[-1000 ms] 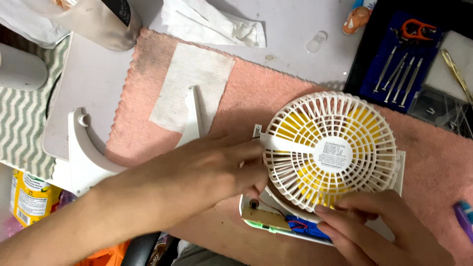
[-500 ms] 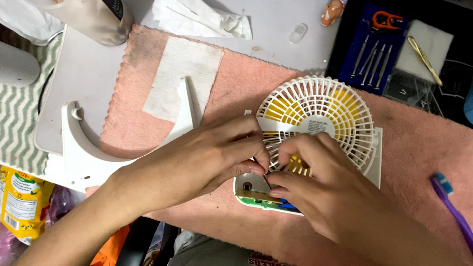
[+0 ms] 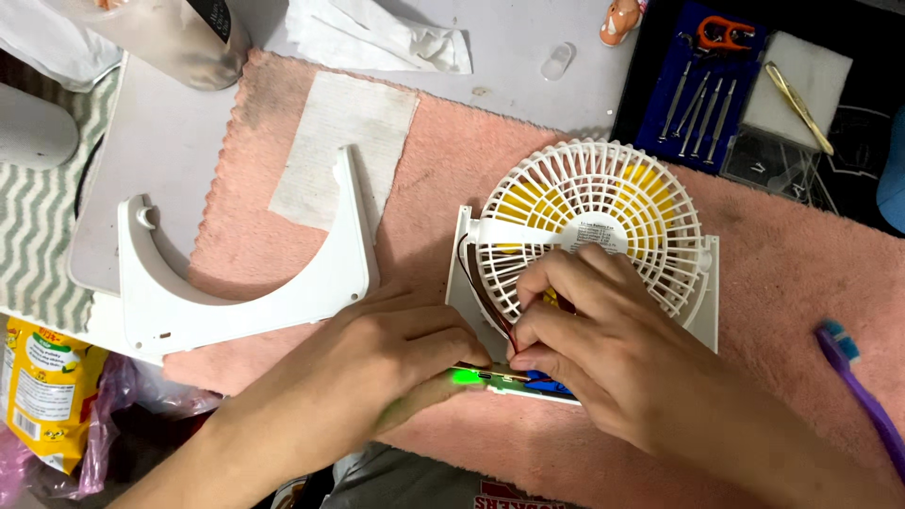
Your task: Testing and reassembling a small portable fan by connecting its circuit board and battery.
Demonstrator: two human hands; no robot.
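A small white fan (image 3: 603, 212) with yellow blades behind its round grille lies on a pink towel (image 3: 801, 273), its housing opened. My left hand (image 3: 386, 363) rests at the fan's lower left edge, fingertips touching a circuit board (image 3: 504, 379) where a green light glows. My right hand (image 3: 594, 339) lies over the lower grille, fingers pinched at the red and black wires (image 3: 485, 297) and the board. The board's right half is hidden under my right hand.
A detached white U-shaped housing piece (image 3: 236, 283) lies left on the towel beside a paper sheet (image 3: 344, 141). A blue screwdriver set (image 3: 702, 90), tweezers (image 3: 797, 94), a purple toothbrush (image 3: 863, 396) and a yellow packet (image 3: 42, 386) surround the work.
My right hand moved from the near edge up onto the grille and wires. My left hand shifted down to the board, where a green light now glows. The view shifted.
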